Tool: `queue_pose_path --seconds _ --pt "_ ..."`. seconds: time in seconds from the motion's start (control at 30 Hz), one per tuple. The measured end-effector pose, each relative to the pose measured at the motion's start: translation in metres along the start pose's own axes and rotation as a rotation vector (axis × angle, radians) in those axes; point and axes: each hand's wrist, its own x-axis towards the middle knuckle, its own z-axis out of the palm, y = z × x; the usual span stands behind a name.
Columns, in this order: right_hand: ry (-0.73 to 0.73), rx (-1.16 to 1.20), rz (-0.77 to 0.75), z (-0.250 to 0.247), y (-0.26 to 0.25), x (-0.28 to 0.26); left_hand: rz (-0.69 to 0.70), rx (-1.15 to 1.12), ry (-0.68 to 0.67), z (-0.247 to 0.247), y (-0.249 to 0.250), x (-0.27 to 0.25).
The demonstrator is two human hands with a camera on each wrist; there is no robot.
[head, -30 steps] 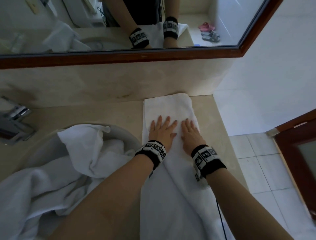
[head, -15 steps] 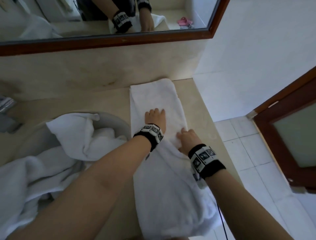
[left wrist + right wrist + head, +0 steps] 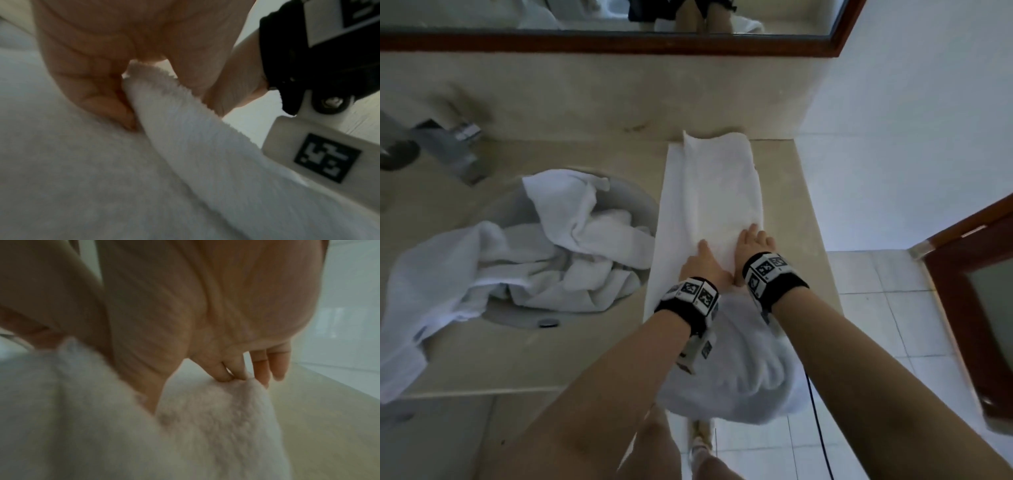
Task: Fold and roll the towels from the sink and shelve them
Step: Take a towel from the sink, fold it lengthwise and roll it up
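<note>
both hands have slid back along the folded towel toward its near part and drawn close together since half a second ago, when the left lay flat farther up it. the left hand now curls its fingers and thumb round a raised ridge of the cloth, pinching it. the right hand grips the towel's right edge, its fingers bent down onto a bunched fold. the towel lies lengthwise on the counter right of the sink, its near end hanging over the front edge. a heap of crumpled towels fills the sink and spills left.
</note>
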Motion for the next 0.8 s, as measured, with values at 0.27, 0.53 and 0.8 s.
queue_pose_path --seconds 0.27,0.53,0.8 --pt "-0.042 -0.197 -0.108 -0.015 -0.009 -0.009 0.021 -0.161 -0.025 -0.058 -0.046 0.004" --pt "0.000 -0.247 -0.069 -0.013 -0.028 -0.025 -0.058 0.134 0.038 -0.046 -0.066 -0.006" --pt "-0.054 -0.032 -0.215 0.009 -0.033 -0.051 -0.142 0.100 -0.016 -0.027 -0.066 -0.015"
